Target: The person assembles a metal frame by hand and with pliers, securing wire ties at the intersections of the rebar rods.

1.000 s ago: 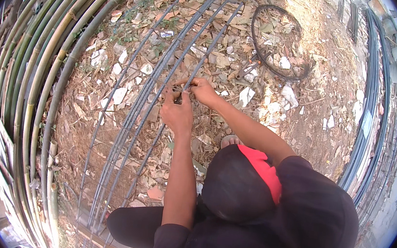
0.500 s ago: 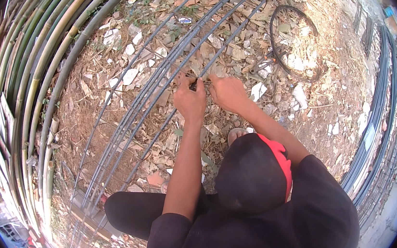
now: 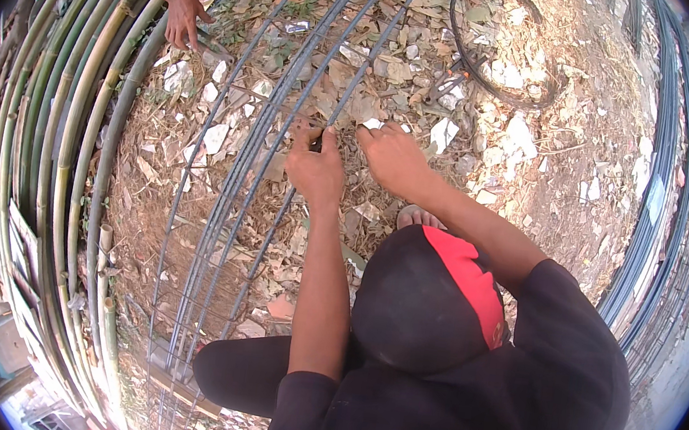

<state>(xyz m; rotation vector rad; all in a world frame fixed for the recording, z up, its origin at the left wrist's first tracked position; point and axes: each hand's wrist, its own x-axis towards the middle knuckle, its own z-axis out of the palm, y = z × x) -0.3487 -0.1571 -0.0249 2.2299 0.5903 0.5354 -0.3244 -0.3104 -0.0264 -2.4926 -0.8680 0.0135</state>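
Grey, thin steel bars point(image 3: 293, 74) run beneath the left hand point(image 3: 316, 168), fingers clamped on one; right hand's point(image 3: 397, 160) grip, I cannot tell; red cloth band's point(image 3: 464, 280) mark, unreadable.

Dirt ground point(image 3: 589, 161) | dry leaves point(image 3: 366, 210) | white rubble point(image 3: 444, 133) | reddish fragment point(image 3: 280, 307) | dark wire coil point(image 3: 481, 76) | grey bars point(image 3: 243, 154) across

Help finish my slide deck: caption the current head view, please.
Left hand at long metal bars, right hand beside it; bamboo poles at left, dark coil beyond.

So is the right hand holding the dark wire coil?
No, the dark wire coil lies on the ground, apart from the right hand.
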